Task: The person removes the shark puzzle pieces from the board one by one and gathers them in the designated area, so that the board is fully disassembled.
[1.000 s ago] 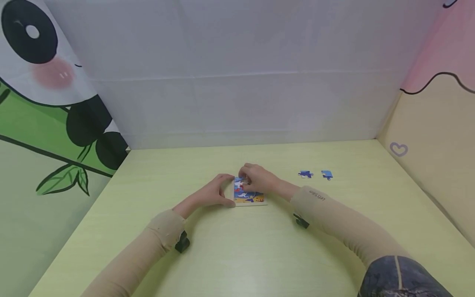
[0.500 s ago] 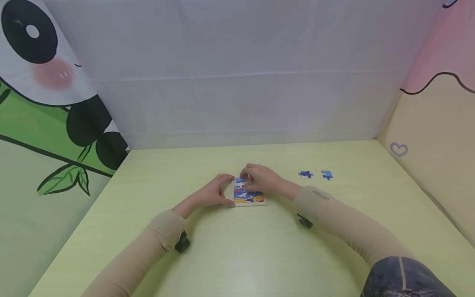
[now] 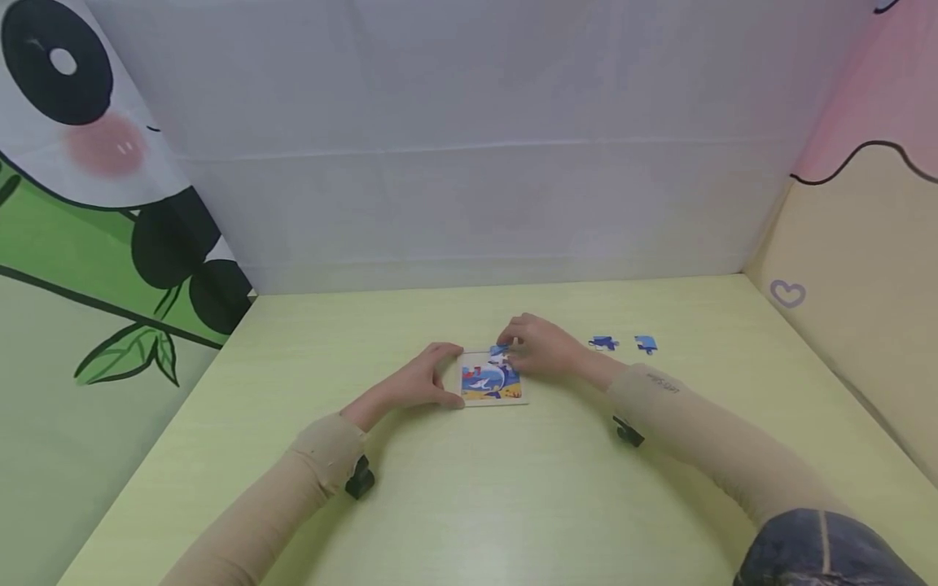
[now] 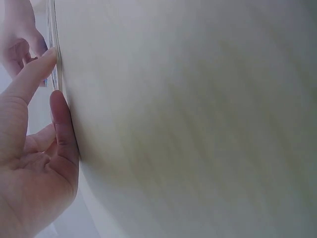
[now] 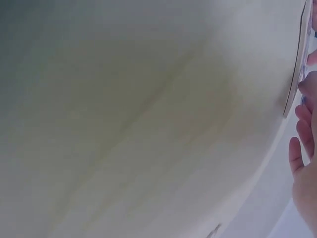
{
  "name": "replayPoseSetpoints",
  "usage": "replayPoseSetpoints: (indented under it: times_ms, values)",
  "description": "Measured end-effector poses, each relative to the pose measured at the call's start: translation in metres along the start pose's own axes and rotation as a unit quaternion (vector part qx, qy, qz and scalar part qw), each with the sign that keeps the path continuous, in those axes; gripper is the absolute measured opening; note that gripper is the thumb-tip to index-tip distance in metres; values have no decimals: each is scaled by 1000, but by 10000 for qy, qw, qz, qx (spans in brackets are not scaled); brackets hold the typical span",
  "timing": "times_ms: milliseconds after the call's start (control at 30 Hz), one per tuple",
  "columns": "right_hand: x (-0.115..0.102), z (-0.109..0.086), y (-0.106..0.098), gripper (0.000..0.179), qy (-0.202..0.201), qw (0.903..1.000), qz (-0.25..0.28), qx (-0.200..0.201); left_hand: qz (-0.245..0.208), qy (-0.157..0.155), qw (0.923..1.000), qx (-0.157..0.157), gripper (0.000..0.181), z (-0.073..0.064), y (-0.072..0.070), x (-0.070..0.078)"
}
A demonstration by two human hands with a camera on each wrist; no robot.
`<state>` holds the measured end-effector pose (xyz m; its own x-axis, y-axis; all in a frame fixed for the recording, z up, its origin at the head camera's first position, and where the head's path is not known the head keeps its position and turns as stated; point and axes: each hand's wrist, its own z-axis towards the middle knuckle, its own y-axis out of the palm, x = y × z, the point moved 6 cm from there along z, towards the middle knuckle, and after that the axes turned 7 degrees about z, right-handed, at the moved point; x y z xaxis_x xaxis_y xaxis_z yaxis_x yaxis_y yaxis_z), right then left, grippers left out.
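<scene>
A small jigsaw puzzle board (image 3: 495, 404) with a light frame and a blue sea picture lies mid-table. My left hand (image 3: 419, 379) grips its left side, thumb at the near corner and fingers at the far one. With thumb and fingers, my right hand (image 3: 545, 347) pinches a blue puzzle piece (image 3: 498, 351) over the board's far right part. Bare backing shows at the board's upper left. Seen from the left wrist, the board's edge (image 4: 55, 29) is nearly side-on by the thumb. In the right wrist view, the fingertips of the right hand (image 5: 308, 130) are at the board.
Two loose blue puzzle pieces, one darker (image 3: 603, 343) and one lighter (image 3: 646, 344), lie on the pale yellow table (image 3: 469, 488) right of the board. A white cloth wall (image 3: 469, 203) rises behind the table, with printed panels at both sides.
My right hand has moved right along the board's far side with the blue piece, uncovering bare backing at the upper left. The left hand and the two loose pieces have stayed put.
</scene>
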<state>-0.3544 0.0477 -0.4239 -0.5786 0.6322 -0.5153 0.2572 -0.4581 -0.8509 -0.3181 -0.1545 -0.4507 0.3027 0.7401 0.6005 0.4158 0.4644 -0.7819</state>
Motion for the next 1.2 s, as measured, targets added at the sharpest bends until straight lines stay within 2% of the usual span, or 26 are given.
replayPoseSetpoints:
  times_ms: [333,567,733,867,1033,1200]
  values:
    - [29,-15,-19,31,63,9997,139,174,80,17,10000,13,91,-1,0,1]
    - [50,-26,-27,33,322,9994,84,128,46,-2,10000,22,91,-2,0,3]
    - [61,-35,-36,35,252,9996,106,106,23,22,10000,10,92,-2,0,3]
    - [67,-40,-42,37,117,9998,130,-20,0,19,10000,0,92,-2,0,3]
    - [73,-42,-47,34,171,9991,205,-318,-22,0,10000,-17,91,-2,0,1]
    - [73,-41,-53,29,165,9983,3,-556,-60,-72,10000,-17,91,-2,0,-1]
